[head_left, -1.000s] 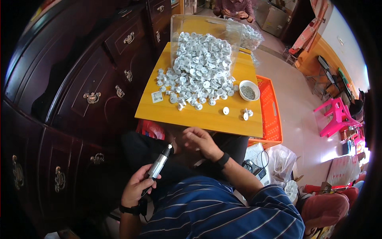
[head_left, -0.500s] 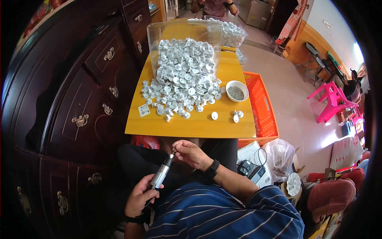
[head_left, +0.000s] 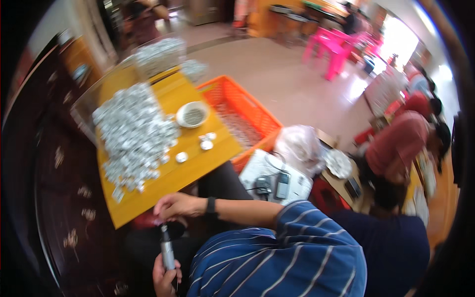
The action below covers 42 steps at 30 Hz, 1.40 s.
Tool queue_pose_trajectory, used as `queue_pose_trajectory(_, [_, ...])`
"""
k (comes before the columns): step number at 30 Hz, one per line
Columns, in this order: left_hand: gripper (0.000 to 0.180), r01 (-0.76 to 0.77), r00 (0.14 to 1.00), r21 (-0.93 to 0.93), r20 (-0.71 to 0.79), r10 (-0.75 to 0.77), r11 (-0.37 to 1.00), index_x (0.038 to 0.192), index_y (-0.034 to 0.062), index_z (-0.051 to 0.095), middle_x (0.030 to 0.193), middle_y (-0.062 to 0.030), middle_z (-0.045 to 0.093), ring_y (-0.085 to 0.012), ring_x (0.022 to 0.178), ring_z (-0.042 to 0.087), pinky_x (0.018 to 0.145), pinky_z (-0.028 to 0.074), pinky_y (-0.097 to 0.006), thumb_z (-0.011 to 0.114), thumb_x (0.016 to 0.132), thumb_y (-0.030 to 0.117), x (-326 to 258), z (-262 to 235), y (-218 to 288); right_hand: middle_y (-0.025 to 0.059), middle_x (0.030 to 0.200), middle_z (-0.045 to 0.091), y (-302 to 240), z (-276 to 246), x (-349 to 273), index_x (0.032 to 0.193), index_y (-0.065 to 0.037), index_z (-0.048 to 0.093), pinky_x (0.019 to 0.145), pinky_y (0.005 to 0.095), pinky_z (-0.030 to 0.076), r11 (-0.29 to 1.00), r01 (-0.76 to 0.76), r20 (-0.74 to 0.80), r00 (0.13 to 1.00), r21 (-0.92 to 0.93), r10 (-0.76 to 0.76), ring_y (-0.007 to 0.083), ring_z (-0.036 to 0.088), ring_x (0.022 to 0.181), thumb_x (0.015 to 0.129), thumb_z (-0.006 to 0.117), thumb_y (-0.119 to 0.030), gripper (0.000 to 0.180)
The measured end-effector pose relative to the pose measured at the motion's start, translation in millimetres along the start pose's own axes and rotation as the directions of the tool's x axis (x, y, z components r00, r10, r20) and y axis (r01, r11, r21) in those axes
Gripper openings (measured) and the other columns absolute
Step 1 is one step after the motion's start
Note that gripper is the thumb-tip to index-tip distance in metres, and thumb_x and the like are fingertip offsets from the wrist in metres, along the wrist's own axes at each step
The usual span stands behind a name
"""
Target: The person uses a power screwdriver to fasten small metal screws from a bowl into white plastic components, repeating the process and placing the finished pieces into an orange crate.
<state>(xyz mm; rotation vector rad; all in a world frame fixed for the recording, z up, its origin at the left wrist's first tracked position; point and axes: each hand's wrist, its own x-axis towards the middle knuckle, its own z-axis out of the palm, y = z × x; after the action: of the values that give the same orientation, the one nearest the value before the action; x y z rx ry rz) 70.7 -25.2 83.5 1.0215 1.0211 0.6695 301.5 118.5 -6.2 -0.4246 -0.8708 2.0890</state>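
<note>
My left hand (head_left: 165,278) grips a corded electric screwdriver (head_left: 167,252), a silver cylinder with a dark nose pointing away from me. Just beyond its tip is my right hand (head_left: 177,205), fingers pinched together; blur hides what lies between them. Both hands are below the near edge of a yellow table (head_left: 198,161). On the table a heap of small white plastic parts (head_left: 131,131) spills from a clear plastic bin (head_left: 81,111). A few parts (head_left: 207,144) lie apart, near a white bowl (head_left: 179,115) of tiny metal pieces.
An orange crate (head_left: 252,105) stands right of the table. Beside my right arm, a white box (head_left: 250,171) carries a black adapter (head_left: 263,184) and a grey device (head_left: 283,185). A plastic bag (head_left: 299,148) sits behind it. A co-worker in pink (head_left: 401,143) bends at right.
My view has swung to the right, so the table sits further left and tilted, and people at right come into sight. The screwdriver stays in my left hand; my right hand remains near its tip.
</note>
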Motion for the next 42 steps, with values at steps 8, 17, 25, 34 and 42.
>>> queue_pose_trajectory(8, [0.035, -0.013, 0.981, 0.042, 0.194, 0.005, 0.999, 0.117, 0.0071, 0.045, 0.076, 0.0009, 0.047, -0.0078, 0.061, 0.044, 0.055, 0.037, -0.020, 0.060, 0.094, 0.029, 18.5, 1.6, 17.8, 0.0009, 0.070, 0.062, -35.2, 15.3, 4.0, 0.096, -0.004, 0.063, 0.054, 0.0219, 0.047, 0.986, 0.167, -0.086, 0.982, -0.028, -0.169, 0.0091, 0.056, 0.056, 0.079, 0.070, 0.001, 0.019])
queue_pose_trajectory(17, [0.046, -0.028, 0.982, -0.023, 0.188, 0.032, 0.999, 0.124, 0.0087, 0.042, 0.079, -0.0007, 0.049, -0.0078, 0.059, 0.043, 0.051, 0.033, -0.019, 0.063, 0.091, 0.032, 51.7, 0.4, 12.0, 0.0031, 0.075, 0.066, -34.0, -4.7, 15.2, 0.092, -0.006, 0.065, 0.058, 0.0235, 0.053, 0.952, 0.243, -0.155, 0.964, 0.183, -0.216, 0.0117, 0.063, 0.061, 0.079, 0.072, -0.001, 0.015])
queue_pose_trajectory(25, [0.041, 0.046, 0.988, 0.053, 0.146, -0.053, 0.998, 0.122, 0.0088, 0.045, 0.078, -0.0004, 0.049, -0.0081, 0.062, 0.043, 0.053, 0.034, -0.020, 0.061, 0.091, 0.031, 68.6, -11.2, 18.8, 0.0015, 0.077, 0.068, -39.5, -12.1, 18.2, 0.089, -0.005, 0.068, 0.057, 0.0207, 0.050, 0.958, 0.279, -0.245, 0.936, 0.070, -0.254, 0.0081, 0.062, 0.063, 0.078, 0.073, -0.004, 0.013])
queue_pose_trajectory(34, [0.042, 0.049, 0.990, 0.027, 0.134, -0.053, 0.998, 0.125, 0.0074, 0.044, 0.087, -0.0026, 0.050, -0.0103, 0.067, 0.046, 0.059, 0.039, -0.023, 0.059, 0.090, 0.024, 69.2, -0.8, 30.5, 0.0005, 0.076, 0.067, -36.9, -26.0, 26.2, 0.086, -0.004, 0.069, 0.057, 0.0207, 0.048, 0.965, 0.260, -0.202, 0.943, -0.046, -0.264, 0.0069, 0.061, 0.066, 0.078, 0.073, 0.000, 0.010])
queue_pose_trajectory(42, [0.043, 0.082, 0.987, 0.140, 0.129, -0.101, 0.987, 0.127, 0.0041, 0.043, 0.093, -0.0041, 0.050, -0.0126, 0.071, 0.048, 0.067, 0.042, -0.027, 0.056, 0.088, 0.018, 63.9, -12.6, 35.0, 0.0009, 0.077, 0.067, -35.8, -30.5, 36.9, 0.088, -0.002, 0.069, 0.059, 0.0218, 0.048, 0.920, 0.260, -0.081, 0.952, -0.293, -0.294, 0.0080, 0.061, 0.067, 0.078, 0.072, 0.003, 0.011])
